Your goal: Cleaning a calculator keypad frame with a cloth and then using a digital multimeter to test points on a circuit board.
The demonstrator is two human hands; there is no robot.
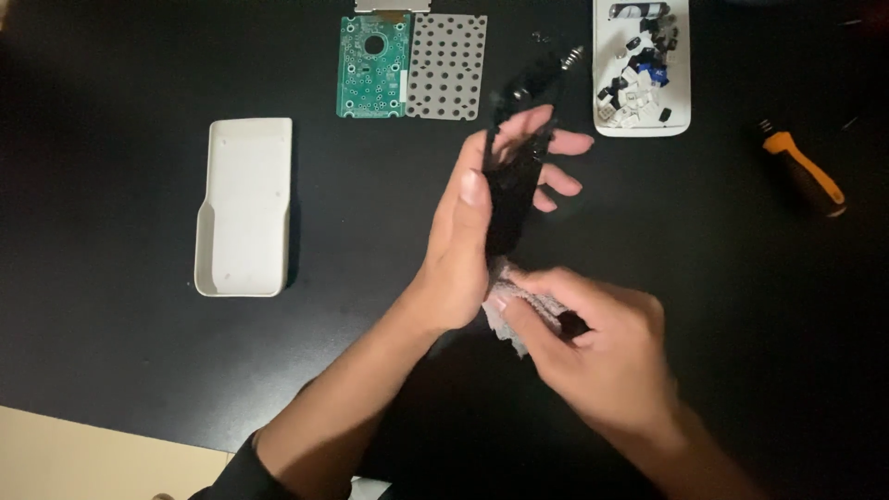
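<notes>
both grips closed: left hand (463,241) around black casing (515,176), right hand (593,352) pinching cloth (519,310) below.

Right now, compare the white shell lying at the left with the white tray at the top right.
The white shell lies empty; the white tray holds a heap of small black, white and blue parts. The shell looks longer and lies nearer the camera wearer; the tray runs off the top edge. Both are white, open side up, on the black table.

My left hand (463,231) and right hand (593,356) are bare, no rings or watch; a dark sleeve (236,472) covers my left upper arm.
</notes>
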